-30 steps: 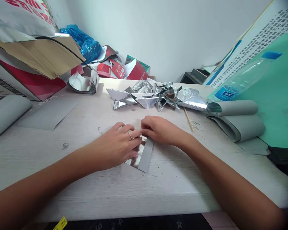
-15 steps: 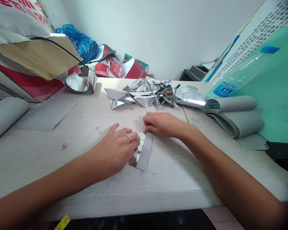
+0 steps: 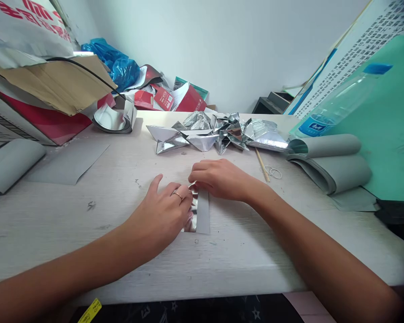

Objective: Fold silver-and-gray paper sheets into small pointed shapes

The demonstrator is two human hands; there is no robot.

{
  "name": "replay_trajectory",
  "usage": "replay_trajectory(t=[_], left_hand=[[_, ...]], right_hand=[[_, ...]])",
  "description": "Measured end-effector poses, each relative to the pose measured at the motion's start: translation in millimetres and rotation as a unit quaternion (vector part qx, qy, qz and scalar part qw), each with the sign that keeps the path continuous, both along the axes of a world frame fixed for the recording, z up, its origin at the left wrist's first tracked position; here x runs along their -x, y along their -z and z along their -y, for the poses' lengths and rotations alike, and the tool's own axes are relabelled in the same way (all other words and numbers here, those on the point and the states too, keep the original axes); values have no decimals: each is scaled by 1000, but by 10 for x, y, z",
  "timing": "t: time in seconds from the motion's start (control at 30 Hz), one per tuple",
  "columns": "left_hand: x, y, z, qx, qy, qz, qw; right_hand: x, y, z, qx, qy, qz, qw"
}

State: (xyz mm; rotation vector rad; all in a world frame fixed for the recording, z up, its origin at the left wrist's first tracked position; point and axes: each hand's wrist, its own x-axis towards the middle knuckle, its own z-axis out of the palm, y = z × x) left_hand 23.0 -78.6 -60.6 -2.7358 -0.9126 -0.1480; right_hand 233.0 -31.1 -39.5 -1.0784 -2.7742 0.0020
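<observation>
Lying at the centre of the frame, a small silver-faced paper sheet (image 3: 191,225) is pressed down by the half-spread left hand (image 3: 168,208). Its top edge is met by the curled right hand (image 3: 218,179); whether it is gripped cannot be told. One grey side strip (image 3: 204,216) seems folded over; the opposite side is hidden. At upper centre, angular silver foil pieces (image 3: 204,141), apparently already folded, are heaped.

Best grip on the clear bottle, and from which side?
I'd take the clear bottle mid-body, above its blue label, from the upper left: it tilts right, the green panel lies behind, and grey rolled sheets crowd its base.
</observation>
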Motion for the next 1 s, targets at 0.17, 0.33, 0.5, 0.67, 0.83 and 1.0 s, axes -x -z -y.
replay_trajectory(t=[0.17,0.33,0.5,0.67,0.83,1.0], left_hand=[[-19,11,-45,23,-31,48,998],[38,-38,-152,91,-8,94,991],[171,-77,-350,153,69,107,980],[214,-72,-448,109,101,86,985],[206,-91,-472,94,60,84,990],[211,-111,-440,63,-19,70,995]], right_hand=[[52,40,35,18,-12,-13,1000],[5,20,17,65,-44,-69,995],[-64,18,-38,67,-77,-88,991],[-72,42,-58,39,-74,-99,992],[7,10,30,21,-74,-128,989],[68,-9,108,84,-70,-89,990]])
